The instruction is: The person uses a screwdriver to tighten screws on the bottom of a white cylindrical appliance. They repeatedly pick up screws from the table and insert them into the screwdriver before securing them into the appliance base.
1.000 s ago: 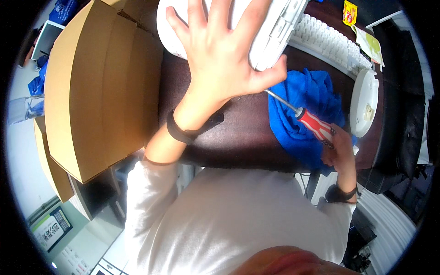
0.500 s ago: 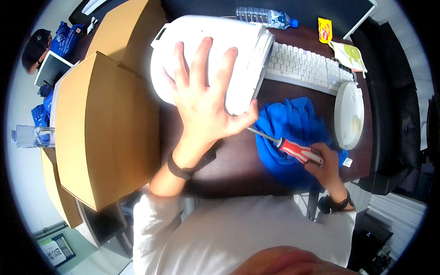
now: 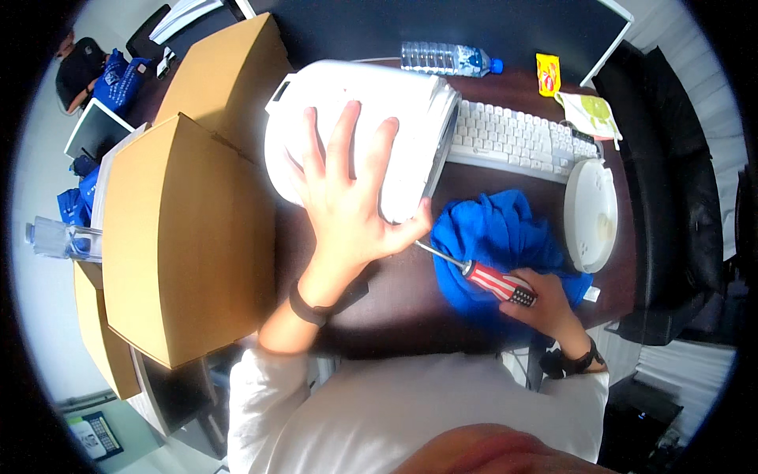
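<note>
Though our view's lifted, left hand [image 3: 345, 212]: spread on rounded white plastic casing [image 3: 407, 150]
Right hand [image 3: 546, 306]: gripping red-striped screwdriver [image 3: 488, 279]; same step, seemingly

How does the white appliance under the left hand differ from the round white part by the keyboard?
The white appliance is bulky; the round white part is smaller and shallow. The left hand lies spread on the white appliance; no hand touches the round white part. Both are white.
</note>
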Action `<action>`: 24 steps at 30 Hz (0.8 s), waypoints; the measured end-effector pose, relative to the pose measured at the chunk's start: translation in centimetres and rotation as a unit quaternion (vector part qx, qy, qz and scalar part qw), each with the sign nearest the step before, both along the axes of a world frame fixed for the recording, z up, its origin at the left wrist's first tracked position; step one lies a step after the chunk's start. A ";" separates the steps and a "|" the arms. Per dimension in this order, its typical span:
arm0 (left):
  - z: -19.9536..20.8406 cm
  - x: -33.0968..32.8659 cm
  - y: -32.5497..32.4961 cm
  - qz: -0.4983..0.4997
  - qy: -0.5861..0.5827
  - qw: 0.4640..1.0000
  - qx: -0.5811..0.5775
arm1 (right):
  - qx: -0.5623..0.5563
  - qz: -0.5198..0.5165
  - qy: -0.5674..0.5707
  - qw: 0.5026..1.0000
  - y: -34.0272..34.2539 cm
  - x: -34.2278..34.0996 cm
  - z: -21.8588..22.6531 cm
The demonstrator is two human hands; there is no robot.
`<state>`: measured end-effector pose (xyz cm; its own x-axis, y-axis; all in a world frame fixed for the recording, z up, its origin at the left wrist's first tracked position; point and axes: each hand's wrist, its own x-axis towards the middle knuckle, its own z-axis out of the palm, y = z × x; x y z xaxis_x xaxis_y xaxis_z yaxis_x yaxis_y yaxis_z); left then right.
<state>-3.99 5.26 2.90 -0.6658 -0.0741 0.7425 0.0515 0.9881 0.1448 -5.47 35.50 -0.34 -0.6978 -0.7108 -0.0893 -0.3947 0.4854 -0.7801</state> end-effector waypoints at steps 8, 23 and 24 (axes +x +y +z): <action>0.1 0.2 0.1 0.006 -0.010 1.000 0.014 | -0.019 -0.046 -0.138 0.989 0.2 -0.8 -0.2; 0.0 0.2 0.5 -0.001 0.015 1.000 0.024 | -0.040 -0.045 -0.070 0.996 0.7 -0.1 -0.8; 0.0 0.2 0.5 -0.001 0.010 1.000 0.024 | -0.033 -0.030 -0.073 0.996 0.7 -0.5 -0.8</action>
